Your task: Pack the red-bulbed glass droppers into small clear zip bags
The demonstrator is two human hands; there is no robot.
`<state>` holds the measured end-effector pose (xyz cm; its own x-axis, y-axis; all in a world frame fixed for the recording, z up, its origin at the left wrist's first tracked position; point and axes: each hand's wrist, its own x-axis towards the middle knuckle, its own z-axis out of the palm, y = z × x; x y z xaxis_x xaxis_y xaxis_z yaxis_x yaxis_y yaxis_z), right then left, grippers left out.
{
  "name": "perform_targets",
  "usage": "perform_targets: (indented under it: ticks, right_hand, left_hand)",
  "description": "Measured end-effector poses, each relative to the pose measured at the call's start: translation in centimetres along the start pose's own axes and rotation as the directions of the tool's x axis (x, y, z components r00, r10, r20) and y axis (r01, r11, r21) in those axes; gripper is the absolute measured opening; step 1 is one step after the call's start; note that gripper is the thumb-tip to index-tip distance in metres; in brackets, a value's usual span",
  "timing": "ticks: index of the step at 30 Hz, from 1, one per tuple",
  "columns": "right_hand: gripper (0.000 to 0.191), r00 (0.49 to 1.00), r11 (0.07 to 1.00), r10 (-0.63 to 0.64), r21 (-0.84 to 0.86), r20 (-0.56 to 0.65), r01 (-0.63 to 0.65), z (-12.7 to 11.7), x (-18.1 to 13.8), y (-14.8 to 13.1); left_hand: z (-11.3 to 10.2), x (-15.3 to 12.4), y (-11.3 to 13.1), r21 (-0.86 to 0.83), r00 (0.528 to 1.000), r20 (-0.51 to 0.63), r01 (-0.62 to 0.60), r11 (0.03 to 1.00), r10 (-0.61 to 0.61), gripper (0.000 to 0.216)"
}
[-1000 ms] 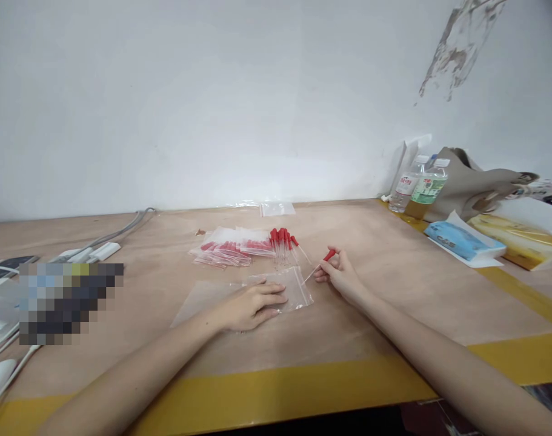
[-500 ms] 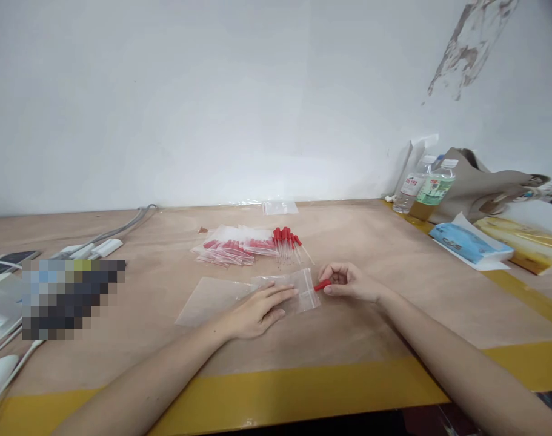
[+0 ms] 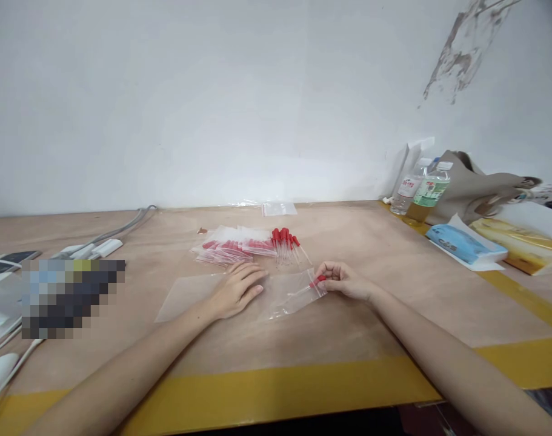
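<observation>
My right hand (image 3: 343,282) pinches a dropper by its red rubber bulb (image 3: 320,280) at the mouth of a clear zip bag (image 3: 280,303). The dropper's thin clear tube lies inside the bag, pointing left. Flat on the table rests my left hand (image 3: 237,290), fingers stretched out, just left of that bag. Under its wrist and palm is another clear bag (image 3: 180,297), partly covered. Beyond the hands, loose red-bulbed droppers (image 3: 282,237) lie side by side, and left of them is an overlapping pile of bags with red-bulbed droppers inside (image 3: 234,242).
A small clear bag (image 3: 279,209) lies by the wall. To the right are two bottles (image 3: 428,192), a blue tissue pack (image 3: 466,243), a yellow pack (image 3: 521,242) and a grey bag (image 3: 480,184). Cables and white adapters (image 3: 107,247) sit at the left, beside a pixelated patch.
My right hand has pushed the dropper leftward, so its tube now shows inside the bag. My left hand has slid left off the bag's middle.
</observation>
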<state>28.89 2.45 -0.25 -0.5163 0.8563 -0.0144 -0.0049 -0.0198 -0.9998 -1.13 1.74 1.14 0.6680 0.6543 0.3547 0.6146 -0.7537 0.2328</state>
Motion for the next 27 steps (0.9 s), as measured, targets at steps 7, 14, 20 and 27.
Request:
perform_targets:
  ticks: [7, 14, 20, 27]
  right_hand:
    - [0.029, 0.996, 0.992, 0.056, -0.117, 0.063, -0.048, -0.3, 0.1, 0.3]
    - [0.03, 0.967, 0.892, -0.139, -0.397, 0.215, 0.216, 0.4, -0.1, -0.9]
    - [0.03, 0.982, 0.89, -0.086, -0.429, 0.17, 0.152, -0.4, -0.5, -1.4]
    - [0.031, 0.973, 0.885, -0.062, -0.438, 0.222, 0.156, 0.1, -0.8, -1.5]
  left_hand:
    - [0.6, 0.4, 2.8, -0.183, 0.977, 0.185, -0.069, 0.981, 0.103, 0.038]
    - [1.5, -0.1, 3.5, -0.276, 0.99, 0.138, 0.015, 0.961, 0.024, 0.042]
    - [0.6, -0.5, 3.0, -0.197, 0.973, 0.221, -0.019, 0.98, 0.063, 0.039]
    - [0.2, -1.0, 2.5, -0.148, 0.976, 0.209, -0.034, 0.988, 0.065, 0.038]
